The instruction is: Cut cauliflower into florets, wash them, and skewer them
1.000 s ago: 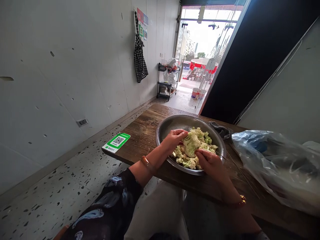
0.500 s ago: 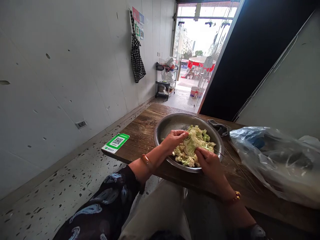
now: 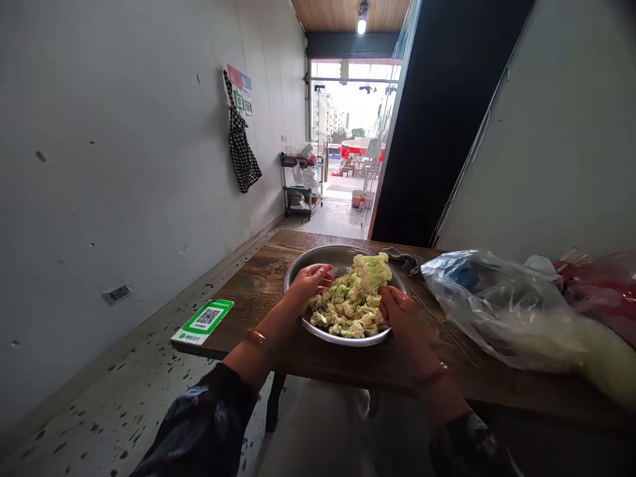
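Note:
A wide steel bowl [image 3: 294, 270] on the wooden table holds many pale cauliflower florets [image 3: 348, 306]. My right hand [image 3: 400, 311] is closed at the bowl's right side, pinching a larger cauliflower piece [image 3: 372, 270] raised above the others. Whether a thin stick also runs through those fingers, I cannot tell. Over the left part of the bowl is my left hand [image 3: 313, 281], fingers stretched out and apart, with nothing visible in it.
Thin skewers [image 3: 447, 328] lie on the table [image 3: 253, 278] right of the bowl, beside a large clear plastic bag [image 3: 497, 311]. A dark cloth [image 3: 405, 260] is behind the bowl. A green QR-code card [image 3: 205, 320] sits at the left corner; a red bag [image 3: 603, 288] is far right.
My left hand has let go of the cauliflower piece and moved away to its left. My right hand still holds the piece. The head view has tilted up and turned right.

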`<action>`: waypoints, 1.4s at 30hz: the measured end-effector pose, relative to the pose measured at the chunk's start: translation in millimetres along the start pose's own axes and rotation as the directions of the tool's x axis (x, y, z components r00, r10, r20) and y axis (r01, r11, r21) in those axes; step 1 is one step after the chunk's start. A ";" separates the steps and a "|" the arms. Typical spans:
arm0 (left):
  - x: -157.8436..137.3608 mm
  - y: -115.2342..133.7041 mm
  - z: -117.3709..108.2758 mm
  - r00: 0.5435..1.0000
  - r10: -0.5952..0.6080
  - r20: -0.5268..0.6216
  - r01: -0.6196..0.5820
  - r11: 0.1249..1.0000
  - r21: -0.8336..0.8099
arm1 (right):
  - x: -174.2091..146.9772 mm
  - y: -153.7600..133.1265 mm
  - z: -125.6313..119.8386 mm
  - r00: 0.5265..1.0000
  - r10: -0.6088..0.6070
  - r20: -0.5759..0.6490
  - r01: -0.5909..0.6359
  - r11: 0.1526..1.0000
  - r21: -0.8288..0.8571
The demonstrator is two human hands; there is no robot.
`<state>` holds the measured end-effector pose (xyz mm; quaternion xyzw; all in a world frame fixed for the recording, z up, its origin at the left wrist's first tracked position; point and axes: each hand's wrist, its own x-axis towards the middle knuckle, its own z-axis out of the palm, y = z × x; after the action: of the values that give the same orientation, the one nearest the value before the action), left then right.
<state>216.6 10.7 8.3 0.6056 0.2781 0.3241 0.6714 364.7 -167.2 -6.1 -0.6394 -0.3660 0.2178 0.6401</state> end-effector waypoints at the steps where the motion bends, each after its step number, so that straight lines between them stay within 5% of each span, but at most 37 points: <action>1: 1.9 -0.7 -2.8 1.000 -0.018 0.016 0.018 1.000 0.023 | -0.1 0.4 -0.3 1.000 0.003 0.005 -0.003 1.000 -0.005; 15: 54.5 -7.6 6.4 0.998 0.038 0.051 -0.057 0.899 0.433 | -17.8 -13.4 -7.7 0.996 0.035 -0.080 -0.030 0.998 0.054; 26: 60.6 -27.5 -15.7 0.995 0.097 0.024 -0.088 0.737 0.671 | -14.0 -13.9 -10.1 0.998 0.035 -0.053 -0.033 0.999 0.043; 33: 51.2 -30.7 -9.2 0.958 0.030 0.286 -0.211 0.748 0.629 | -13.3 -8.5 -8.1 0.999 0.032 -0.030 -0.032 0.999 -0.018; 36: 48.1 -32.0 -6.3 0.924 0.085 0.373 -0.333 0.662 0.672 | -13.3 -6.2 -8.1 0.999 0.038 -0.028 -0.039 0.998 -0.041; 42: 50.5 -29.8 -2.4 0.920 0.233 0.314 -0.391 0.567 0.725 | -15.9 -6.5 -5.0 0.998 0.043 -0.036 -0.045 0.997 -0.058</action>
<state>249.8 49.5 -20.6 0.9010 0.2153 0.2293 0.2988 357.0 -182.9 -2.3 -0.6696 -0.3471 0.2096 0.6222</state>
